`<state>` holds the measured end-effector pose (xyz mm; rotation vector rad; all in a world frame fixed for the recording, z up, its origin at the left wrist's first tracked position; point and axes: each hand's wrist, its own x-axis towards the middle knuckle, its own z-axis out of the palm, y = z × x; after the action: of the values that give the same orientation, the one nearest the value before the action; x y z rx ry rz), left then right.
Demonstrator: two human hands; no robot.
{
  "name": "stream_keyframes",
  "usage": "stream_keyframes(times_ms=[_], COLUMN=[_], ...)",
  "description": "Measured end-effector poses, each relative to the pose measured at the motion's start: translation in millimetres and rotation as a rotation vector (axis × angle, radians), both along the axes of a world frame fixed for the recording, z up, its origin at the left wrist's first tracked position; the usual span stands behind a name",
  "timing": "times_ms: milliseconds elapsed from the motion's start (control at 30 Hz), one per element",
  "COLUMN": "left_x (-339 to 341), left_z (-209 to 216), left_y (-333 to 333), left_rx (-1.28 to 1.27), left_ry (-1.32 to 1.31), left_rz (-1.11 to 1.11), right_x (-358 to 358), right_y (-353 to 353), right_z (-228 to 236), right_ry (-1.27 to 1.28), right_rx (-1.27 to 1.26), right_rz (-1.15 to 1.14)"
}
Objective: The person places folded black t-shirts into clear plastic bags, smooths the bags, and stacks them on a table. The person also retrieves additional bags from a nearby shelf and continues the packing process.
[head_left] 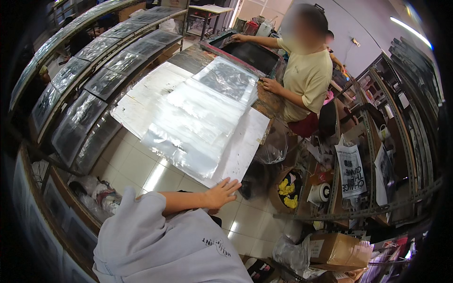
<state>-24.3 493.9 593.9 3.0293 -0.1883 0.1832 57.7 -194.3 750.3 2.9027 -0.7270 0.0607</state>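
Only my left hand is in view; my forearm crosses in front of my body toward the right. Its fingers are spread and hold nothing. They lie by the near corner of a white board; whether they touch its edge I cannot tell. Atop the board rests an overlapping pile of clear, shiny plastic sheets. A dark print shows through the far sheet. Beyond the pile sits a screen-printing frame with dark mesh. My right hand is outside the picture.
Across the table, a person in a pale yellow shirt has one hand on the frame and another beside the sheets. Drying racks holding sheets line the left. On the right stand metal shelves; a cardboard box is lower right.
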Motion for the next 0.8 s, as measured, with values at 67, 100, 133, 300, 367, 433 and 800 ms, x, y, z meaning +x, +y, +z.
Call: stream_keyframes(times_ms=[67,100,133,300,367,433,800], left_x=[0.5,0.9,1.5,0.3,0.4,0.5,2.4], left_z=[-2.4,-1.4,-0.8,-0.3,5.7,9.2,4.8], left_y=[-0.6,-1.8,-2.0,1.3,2.1,0.5,1.5], left_rx=[0.000,0.020,0.040,0.045,0.077,0.104,0.036], left_ry=[0.018,0.037,0.057,0.007,0.012,0.051,0.030], left_rz=[0.003,0.001,-0.002,-0.022,-0.033,-0.036,-0.039], right_x=[4.2,3.4,4.2,4.8,3.5,4.0,11.4], right_y=[2.1,2.9,4.2,10.3,11.9,12.9,20.8], right_z=[0.5,-0.8,-0.6,-1.1,-0.8,0.4,3.4], right_ry=[0.001,0.003,0.002,0.004,0.007,0.007,0.009], right_rx=[0.000,-0.003,-0.002,-0.010,-0.011,-0.015,-0.031], right_rz=[0.002,-0.003,-0.004,-0.005,-0.008,-0.007,0.008])
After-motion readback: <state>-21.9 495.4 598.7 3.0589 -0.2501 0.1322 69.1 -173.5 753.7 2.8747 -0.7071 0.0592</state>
